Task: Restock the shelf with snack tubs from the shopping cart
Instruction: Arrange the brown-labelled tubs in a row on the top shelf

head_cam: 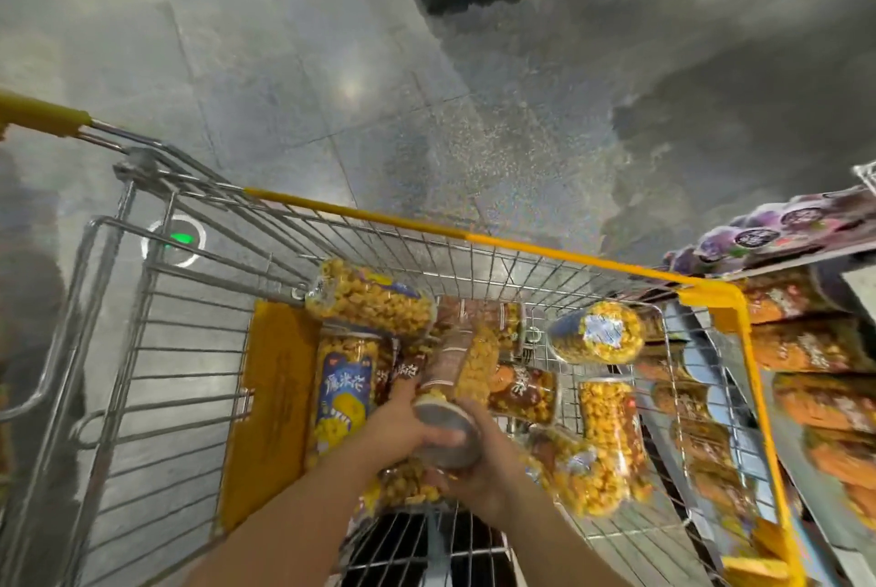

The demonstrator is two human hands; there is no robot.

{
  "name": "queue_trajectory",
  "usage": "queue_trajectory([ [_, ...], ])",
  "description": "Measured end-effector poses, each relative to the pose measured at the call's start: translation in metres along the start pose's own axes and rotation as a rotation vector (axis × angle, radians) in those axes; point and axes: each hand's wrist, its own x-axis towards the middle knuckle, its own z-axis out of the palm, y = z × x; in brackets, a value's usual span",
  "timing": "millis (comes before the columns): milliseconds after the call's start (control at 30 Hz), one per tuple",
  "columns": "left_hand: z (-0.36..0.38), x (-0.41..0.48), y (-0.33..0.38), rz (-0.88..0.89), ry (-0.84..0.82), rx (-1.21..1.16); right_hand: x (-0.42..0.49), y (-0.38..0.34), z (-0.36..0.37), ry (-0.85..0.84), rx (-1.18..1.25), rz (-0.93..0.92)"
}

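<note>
- Two bare forearms reach in from the bottom edge, down into the shopping cart (474, 238); they meet over the middle of its basket
- The left hand (403, 427) comes from the lower left; it grips the held tub (455, 373) on its left side, near the lid end; its fingers are curled round the wall
- The right hand (483, 468) comes from the lower right; it cups the same tub from below and from the right, with fingers wrapped round the lid rim; both hands are closed on this one tub
- The held tub is a clear cylinder of yellow popcorn with a brown label; its dark lid faces the camera and its body tilts away toward the far side of the cart; it sits just above the other tubs, inside the basket
- Around it lie more popcorn tubs on their sides; a blue-label tub (343, 392) just left of the hands, a brown-label tub (521, 392) just right, another tub (599, 332) with its round end turned up
- The shelf (801, 260) stands just right of the cart; rows of orange-label tubs (806, 349) lie on it, with purple packs (758, 235) above
- The grey floor (332, 64) spreads beyond the cart
</note>
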Motion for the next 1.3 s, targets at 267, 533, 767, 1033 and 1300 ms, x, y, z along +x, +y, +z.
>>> queue_trajectory([
  [267, -0.002, -0.029, 0.011, 0.457, 0.117, 0.997, -0.036, -0.024, -0.059, -0.180, -0.136, 0.195],
  [533, 0.019, -0.017, 0.010, 0.569, 0.261, 0.606, -0.022, -0.053, -0.091, -0.302, -0.400, 0.204],
  [767, 0.026, -0.004, 0.024, 0.134, 0.339, -0.009, 0.061, -0.067, -0.097, 0.521, -1.385, -0.416],
  [1033, 0.007, 0.006, 0.012, -0.099, 0.124, -0.691, 0.133, -0.090, -0.127, 0.486, -1.744, -0.227],
  [1300, 0.036, 0.000, 0.026, -0.161, 0.057, -0.722, 0.080, -0.107, -0.119, 0.428, -1.953, -0.360],
])
